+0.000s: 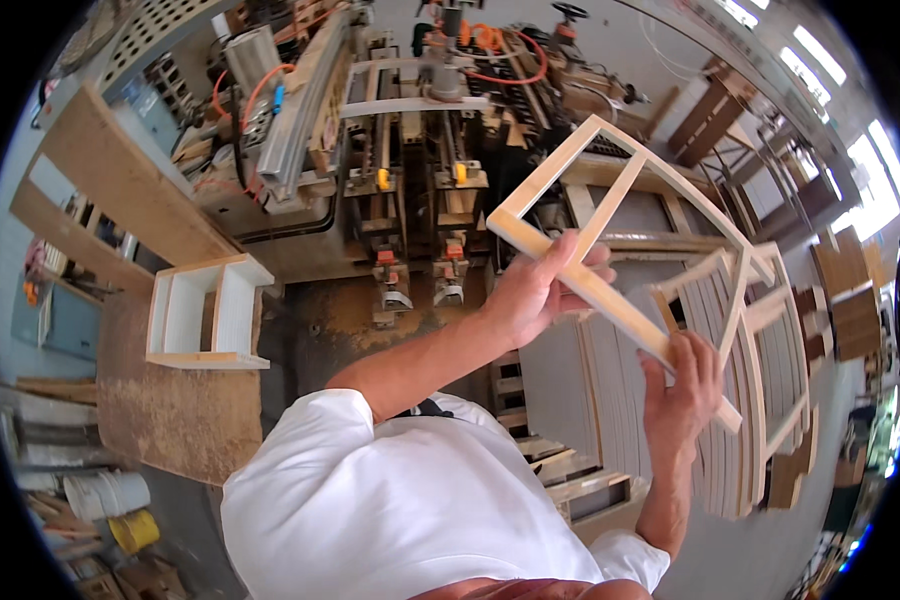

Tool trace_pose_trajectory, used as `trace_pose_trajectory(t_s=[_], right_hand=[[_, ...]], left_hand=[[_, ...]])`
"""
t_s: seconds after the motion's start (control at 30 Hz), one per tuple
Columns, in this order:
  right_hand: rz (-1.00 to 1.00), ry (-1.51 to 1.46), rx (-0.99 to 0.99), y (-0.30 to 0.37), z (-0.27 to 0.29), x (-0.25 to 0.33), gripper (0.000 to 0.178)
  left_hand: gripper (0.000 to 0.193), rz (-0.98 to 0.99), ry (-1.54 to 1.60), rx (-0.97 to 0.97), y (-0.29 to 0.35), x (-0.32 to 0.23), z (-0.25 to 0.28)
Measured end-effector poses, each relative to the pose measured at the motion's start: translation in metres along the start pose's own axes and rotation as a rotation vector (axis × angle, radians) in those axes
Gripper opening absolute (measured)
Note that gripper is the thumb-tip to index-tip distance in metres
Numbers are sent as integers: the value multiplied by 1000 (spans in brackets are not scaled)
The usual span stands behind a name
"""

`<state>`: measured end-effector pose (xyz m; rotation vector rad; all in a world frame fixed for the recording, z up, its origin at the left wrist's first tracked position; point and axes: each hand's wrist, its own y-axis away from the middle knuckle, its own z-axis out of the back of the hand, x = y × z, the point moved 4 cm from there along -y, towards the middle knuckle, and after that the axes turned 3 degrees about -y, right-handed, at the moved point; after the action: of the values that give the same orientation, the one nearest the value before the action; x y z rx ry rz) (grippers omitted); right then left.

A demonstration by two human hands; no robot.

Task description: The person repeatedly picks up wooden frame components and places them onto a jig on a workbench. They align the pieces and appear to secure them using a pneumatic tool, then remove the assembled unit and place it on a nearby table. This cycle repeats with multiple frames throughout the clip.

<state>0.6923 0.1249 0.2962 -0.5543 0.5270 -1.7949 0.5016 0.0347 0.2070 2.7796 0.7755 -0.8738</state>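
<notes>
The wooden frame point(615, 302) is up in the air in front of the person, tilted, between the clamping machine point(451, 275) and the stack of pale wooden pieces point(715, 455) on the right, and as far as can be seen it rests on neither. The left hand point(532, 297) has its grip closed round the near long rail by the crossbar, thumb on the upper face; the right hand point(685, 385) grips the same rail nearer its far right end, where the rails run on past the end bar. As for progress, the frame looks already put together: two long rails, an end bar, a crossbar and another bar toward the right all hang together as one piece. Whether its joints are glued or fastened cannot be told. Setting it down appears to be left, since both hands carry it. A similar open frame point(802, 375) stands at the outer side of the stack, which suggests a repeated job, though its total count is unclear. On the brown table point(175, 425) at left sits a smaller white-and-wood assembly point(205, 359), untouched by either hand
</notes>
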Motion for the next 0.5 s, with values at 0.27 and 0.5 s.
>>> trace_pose_trajectory(t_s=[0.27,0.5], right_hand=[[102,-280,404,-59,-148,38,40],[256,-504,324,-121,-291,83,32]], left_hand=[[43,-54,140,-98,16,-58,150],[44,-140,145,-183,2,-120,271]])
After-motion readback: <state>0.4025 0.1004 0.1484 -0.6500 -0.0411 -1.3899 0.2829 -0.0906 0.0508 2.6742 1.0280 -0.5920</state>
